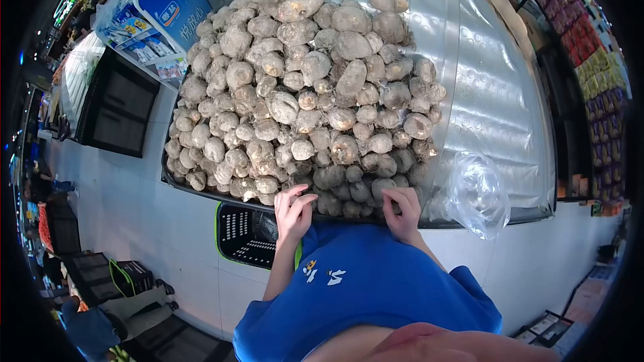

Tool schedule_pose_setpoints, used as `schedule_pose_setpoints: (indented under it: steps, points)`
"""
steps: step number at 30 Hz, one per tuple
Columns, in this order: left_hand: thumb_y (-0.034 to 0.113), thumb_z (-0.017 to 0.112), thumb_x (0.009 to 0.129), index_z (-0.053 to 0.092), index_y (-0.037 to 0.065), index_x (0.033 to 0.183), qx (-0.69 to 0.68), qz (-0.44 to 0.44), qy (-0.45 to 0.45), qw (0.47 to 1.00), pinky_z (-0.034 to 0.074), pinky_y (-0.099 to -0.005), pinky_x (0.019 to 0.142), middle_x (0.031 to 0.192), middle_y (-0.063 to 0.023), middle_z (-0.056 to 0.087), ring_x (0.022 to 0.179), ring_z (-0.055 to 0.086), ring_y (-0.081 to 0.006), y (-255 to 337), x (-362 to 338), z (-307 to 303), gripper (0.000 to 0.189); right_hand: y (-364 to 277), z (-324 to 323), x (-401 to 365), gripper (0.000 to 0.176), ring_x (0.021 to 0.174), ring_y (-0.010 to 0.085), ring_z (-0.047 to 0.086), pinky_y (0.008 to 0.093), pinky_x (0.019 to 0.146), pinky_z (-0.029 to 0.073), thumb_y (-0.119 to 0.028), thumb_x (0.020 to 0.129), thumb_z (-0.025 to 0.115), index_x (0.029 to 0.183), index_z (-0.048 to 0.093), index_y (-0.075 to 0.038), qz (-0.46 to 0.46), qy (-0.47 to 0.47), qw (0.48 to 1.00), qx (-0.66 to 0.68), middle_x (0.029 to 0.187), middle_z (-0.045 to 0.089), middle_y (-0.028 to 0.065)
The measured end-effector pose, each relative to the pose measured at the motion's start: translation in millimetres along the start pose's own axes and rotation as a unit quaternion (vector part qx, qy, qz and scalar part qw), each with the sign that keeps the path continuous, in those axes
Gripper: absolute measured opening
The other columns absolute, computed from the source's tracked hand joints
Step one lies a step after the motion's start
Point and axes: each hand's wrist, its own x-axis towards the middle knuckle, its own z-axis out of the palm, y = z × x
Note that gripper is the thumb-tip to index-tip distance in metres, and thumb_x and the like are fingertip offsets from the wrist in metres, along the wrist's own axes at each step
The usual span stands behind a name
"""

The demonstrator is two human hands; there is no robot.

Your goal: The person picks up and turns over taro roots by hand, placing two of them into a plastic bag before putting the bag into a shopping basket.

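A large heap of brown, hairy taro roots [295, 94] covers much of the display stand in front of me. My left hand [294, 213] is at the heap's near edge, fingers loosely bent and parted, with nothing visible in it. To its right, my right hand [402, 213] hovers at the same edge, its fingers curved and the thumb apart, also without a visible object. Between the two hands lie darker, shaded taro roots [352, 191]. A clear plastic bag [479, 194] rests on the stand's near right corner, away from my right hand.
Silvery padded sheeting [493, 114] covers the stand's right side. A black shopping basket [245, 234] with a green rim is below my left hand. A blue promotional shelf [164, 13] stands at the back left. Another person [114, 318] is at the lower left.
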Motion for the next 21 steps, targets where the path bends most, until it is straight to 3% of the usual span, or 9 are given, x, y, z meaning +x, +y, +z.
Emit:
schedule_pose_setpoints:
  steps: [5, 7, 10, 12, 14, 17, 19, 21]
  points:
    - [-0.004, 0.057, 0.062, 0.062, 0.012, 0.081, -0.009, 0.036, 0.007, 0.999, 0.038, -0.0303, 0.069, 0.097, -0.0037, 0.056, 0.078, 0.051, -0.0205, 10.4, 11.4, 11.8, 0.025, -6.9, 0.5, 16.2, 0.027, 0.081, 0.0242, 0.054, 0.0302, 0.067, 0.044, 0.006, 0.066, 0.062, 0.090, 0.060, -0.007, -0.016, 0.034, 0.999, -0.017, 0.090, 0.056, 0.0094]
    - [-0.002, 0.058, 0.065, 0.061, 0.012, 0.085, -0.015, 0.050, 0.011, 0.999, 0.037, -0.0307, 0.073, 0.099, -0.0051, 0.056, 0.083, 0.052, -0.0215, 13.9, 18.4, 18.0, 0.024, -3.1, -1.0, 22.8, 0.025, 0.082, 0.0246, 0.053, 0.0307, 0.069, 0.043, 0.003, 0.068, 0.061, 0.091, 0.060, -0.007, -0.024, 0.044, 0.999, -0.019, 0.092, 0.056, 0.0099]
    - [0.000, 0.058, 0.069, 0.056, 0.008, 0.097, -0.007, 0.005, -0.014, 1.000, 0.036, -0.0340, 0.083, 0.105, -0.0097, 0.053, 0.095, 0.048, -0.0248, 22.2, 44.9, 18.5, 0.028, -6.0, -6.4, 43.2, 0.021, 0.086, 0.0254, 0.053, 0.0339, 0.075, 0.043, -0.002, 0.071, 0.059, 0.092, 0.060, -0.005, -0.031, 0.043, 0.998, -0.030, 0.094, 0.056, 0.0109]
    - [0.002, 0.059, 0.071, 0.048, 0.004, 0.107, -0.020, -0.009, -0.018, 1.000, 0.032, -0.0368, 0.092, 0.110, -0.0130, 0.049, 0.104, 0.044, -0.0285, 28.0, 73.2, 19.5, 0.038, -8.2, -8.5, 64.3, 0.026, 0.090, 0.0280, 0.052, 0.0357, 0.078, 0.042, -0.002, 0.072, 0.059, 0.098, 0.057, -0.004, -0.039, 0.049, 0.998, -0.030, 0.097, 0.054, 0.0123]
    - [0.007, 0.058, 0.073, 0.048, 0.004, 0.109, 0.006, -0.006, -0.007, 1.000, 0.032, -0.0378, 0.093, 0.113, -0.0141, 0.047, 0.108, 0.042, -0.0293, 26.4, 98.5, 24.0, 0.038, -10.9, -11.5, 87.0, 0.028, 0.092, 0.0295, 0.051, 0.0364, 0.080, 0.041, -0.003, 0.072, 0.058, 0.101, 0.055, -0.004, -0.030, 0.051, 0.998, -0.034, 0.100, 0.053, 0.0131]
    - [0.017, 0.059, 0.075, 0.047, 0.005, 0.112, 0.113, 0.029, 0.013, 0.993, 0.032, -0.0419, 0.092, 0.117, -0.0157, 0.043, 0.109, 0.042, -0.0316, 22.2, 132.4, 16.4, 0.040, -17.6, -16.1, 112.5, 0.031, 0.097, 0.0319, 0.048, 0.0376, 0.083, 0.040, -0.009, 0.075, 0.057, 0.105, 0.052, -0.005, -0.040, -0.019, 0.995, -0.086, 0.106, 0.051, 0.0143]
    - [0.019, 0.059, 0.076, 0.045, 0.005, 0.115, 0.110, -0.019, 0.053, 0.992, 0.033, -0.0430, 0.093, 0.118, -0.0171, 0.042, 0.110, 0.041, -0.0330, 8.9, 144.5, 8.6, 0.044, -19.5, -14.6, 120.3, 0.031, 0.100, 0.0326, 0.046, 0.0385, 0.086, 0.038, -0.014, 0.077, 0.056, 0.107, 0.051, -0.006, -0.070, -0.094, 0.989, -0.091, 0.109, 0.049, 0.0145]
    - [0.017, 0.060, 0.076, 0.044, 0.005, 0.115, 0.131, -0.027, 0.104, 0.986, 0.034, -0.0426, 0.092, 0.117, -0.0179, 0.042, 0.109, 0.041, -0.0331, -7.6, 147.3, -3.8, 0.044, -22.2, -11.5, 118.5, 0.032, 0.101, 0.0324, 0.047, 0.0383, 0.087, 0.038, -0.015, 0.078, 0.056, 0.108, 0.051, -0.006, -0.082, -0.103, 0.988, -0.078, 0.108, 0.049, 0.0145]
